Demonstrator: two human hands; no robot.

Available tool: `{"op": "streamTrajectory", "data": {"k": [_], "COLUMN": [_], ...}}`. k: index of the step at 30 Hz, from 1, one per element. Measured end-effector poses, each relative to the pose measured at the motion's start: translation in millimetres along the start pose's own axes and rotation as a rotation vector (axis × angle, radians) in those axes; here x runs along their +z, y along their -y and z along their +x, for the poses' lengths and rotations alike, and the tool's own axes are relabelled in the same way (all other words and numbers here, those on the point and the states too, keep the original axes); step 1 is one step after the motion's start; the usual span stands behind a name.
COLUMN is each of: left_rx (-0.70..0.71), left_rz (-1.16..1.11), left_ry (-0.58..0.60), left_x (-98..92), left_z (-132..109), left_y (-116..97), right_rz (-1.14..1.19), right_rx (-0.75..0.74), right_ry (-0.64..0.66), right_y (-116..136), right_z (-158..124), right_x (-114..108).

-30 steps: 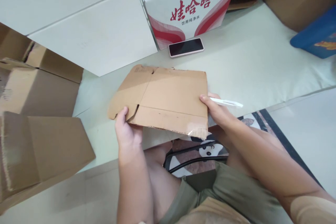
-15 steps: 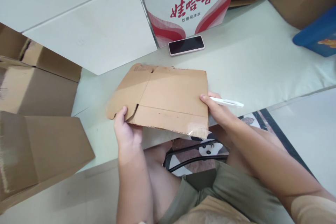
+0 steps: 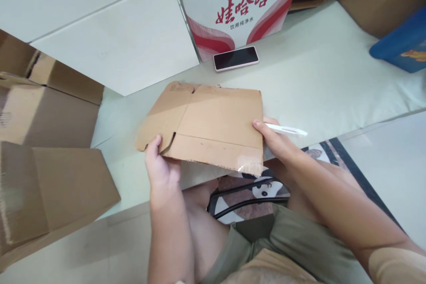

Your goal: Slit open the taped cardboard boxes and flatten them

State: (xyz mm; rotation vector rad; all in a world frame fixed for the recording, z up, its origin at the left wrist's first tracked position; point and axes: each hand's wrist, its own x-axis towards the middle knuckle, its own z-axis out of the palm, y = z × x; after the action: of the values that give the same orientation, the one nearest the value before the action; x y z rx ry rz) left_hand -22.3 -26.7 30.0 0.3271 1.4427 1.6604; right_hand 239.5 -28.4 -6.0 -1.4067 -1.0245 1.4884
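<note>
Several brown cardboard boxes (image 3: 66, 115) stand at the far left of the pale green tabletop (image 3: 333, 71), with a large glossy white panel (image 3: 123, 57) behind and to their right. The left hand (image 3: 161, 164) pinches the near-left corner of a flattened brown cardboard piece (image 3: 219, 115): thumb on the upper face, beside a dark slot, other fingers mostly hidden beneath. The piece spans both hands above the table's front edge; contact with the surface cannot be confirmed. Beyond it stands a white-and-red printed carton (image 3: 246, 17), with a dark-screened, pale-rimmed phone (image 3: 236, 58) lying just in front. The right hand (image 3: 276, 140) grips the piece's right edge, thumb uppermost, and also retains a slim white slotted tool (image 3: 289, 130) that points rightward, away from the cardboard. At far right is a blue object (image 3: 404, 46) with an orange figure. Change over the last second: a slight shift of view only; grips and cardboard position match. Consequently, the hold is judged steady, with no new fold or cut apparent.
</note>
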Motion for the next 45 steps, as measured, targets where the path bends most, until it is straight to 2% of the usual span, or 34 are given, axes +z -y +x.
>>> {"op": "streamTrajectory", "data": {"k": [8,16,22,24,26,28,29,33,35,38,40,43,45], "left_rx": [0.014,0.175,0.078,0.14,0.288,0.407,0.412,0.191,0.168,0.224,0.232,0.196,0.125], "left_rz": [0.035,0.017,0.027,0.092,0.252,0.459,0.552,0.739,0.748,0.71,0.631,0.482,0.407], "left_ry": [-0.004,-0.04,-0.08,-0.1,-0.113,-0.064,-0.027,0.113,0.153,0.083,0.023,0.035,0.076], "left_x": [-1.9,-7.7,-9.2,-10.7,-14.0,-18.2,-20.2,-24.8,-25.3,-23.9,-21.1,-15.0,-11.9], "left_z": [2,10,11,15,20,26,30,42,45,47,45,41,38], "left_y": [1,1,-4,-2,3,9,12,23,26,25,21,16,15], "right_rz": [0.109,0.089,0.251,0.291,0.272,0.25,0.252,0.248,0.18,0.029,-0.15,-0.369,-0.367], "right_rx": [-0.008,-0.078,-0.055,-0.056,-0.062,-0.08,-0.088,-0.074,-0.053,-0.07,-0.129,-0.212,-0.245], "right_ry": [0.015,-0.003,-0.097,-0.139,-0.16,-0.181,-0.187,-0.168,-0.164,-0.151,-0.149,-0.18,-0.178], "right_y": [-7,-21,-6,2,8,11,11,7,5,5,6,8,9], "right_z": [3,6,3,1,0,0,-1,-2,-1,3,6,8,8], "right_x": [-1,-5,-3,-4,-6,-9,-10,-13,-15,-17,-18,-19,-18]}}
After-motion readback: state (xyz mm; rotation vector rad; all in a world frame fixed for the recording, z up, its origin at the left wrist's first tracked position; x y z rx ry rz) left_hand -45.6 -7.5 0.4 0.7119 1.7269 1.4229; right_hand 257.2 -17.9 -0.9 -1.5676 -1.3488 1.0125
